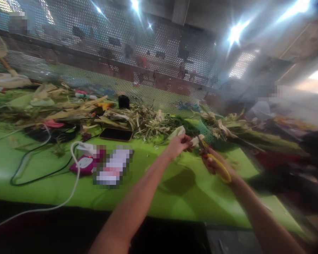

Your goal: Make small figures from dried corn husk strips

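Observation:
My left hand [179,145] pinches a pale piece of dried husk [197,140] above the green table [153,201]. One whitish part of husk [178,132] shows behind the fingers, and another sticks out to the right. In my right hand [211,163] is a pair of scissors [220,168] with yellow handles. Its blades point up and left, close to the right end of the husk; whether they touch it I cannot tell. Behind both hands stands a green mesh basket [207,134], partly covered by dry leaves.
Dried husks and leaves [148,121] lie heaped along the table's back edge, below a perforated metal screen [148,67]. A dark phone [116,134], a blurred-out screen [113,167], a purple packet [82,165] and a white cable [72,187] lie at left. People sit at right.

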Action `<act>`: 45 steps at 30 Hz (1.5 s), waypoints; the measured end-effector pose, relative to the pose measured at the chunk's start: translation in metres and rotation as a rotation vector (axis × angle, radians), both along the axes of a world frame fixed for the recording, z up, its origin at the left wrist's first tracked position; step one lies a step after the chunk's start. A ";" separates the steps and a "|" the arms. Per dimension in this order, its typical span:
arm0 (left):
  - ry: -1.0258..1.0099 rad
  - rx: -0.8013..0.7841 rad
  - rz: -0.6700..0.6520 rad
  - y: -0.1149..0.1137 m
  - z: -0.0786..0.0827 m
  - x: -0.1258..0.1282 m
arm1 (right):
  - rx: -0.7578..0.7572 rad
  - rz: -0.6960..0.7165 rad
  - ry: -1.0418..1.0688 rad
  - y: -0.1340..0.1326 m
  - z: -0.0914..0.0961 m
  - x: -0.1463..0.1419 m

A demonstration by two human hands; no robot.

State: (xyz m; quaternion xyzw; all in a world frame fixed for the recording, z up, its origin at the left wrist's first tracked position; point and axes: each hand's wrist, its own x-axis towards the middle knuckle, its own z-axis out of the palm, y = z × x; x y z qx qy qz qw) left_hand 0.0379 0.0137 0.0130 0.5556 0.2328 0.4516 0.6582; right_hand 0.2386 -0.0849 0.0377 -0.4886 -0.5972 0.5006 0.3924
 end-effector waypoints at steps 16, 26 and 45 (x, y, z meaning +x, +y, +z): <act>0.025 0.127 0.117 0.002 0.009 -0.013 | 0.273 -0.293 -0.965 -0.013 -0.023 0.051; 0.392 0.835 0.527 -0.016 0.019 -0.007 | 0.305 -0.276 -0.746 0.001 0.021 0.044; 0.219 0.140 0.281 -0.021 0.006 0.012 | 0.377 -0.380 -0.296 0.043 -0.015 -0.029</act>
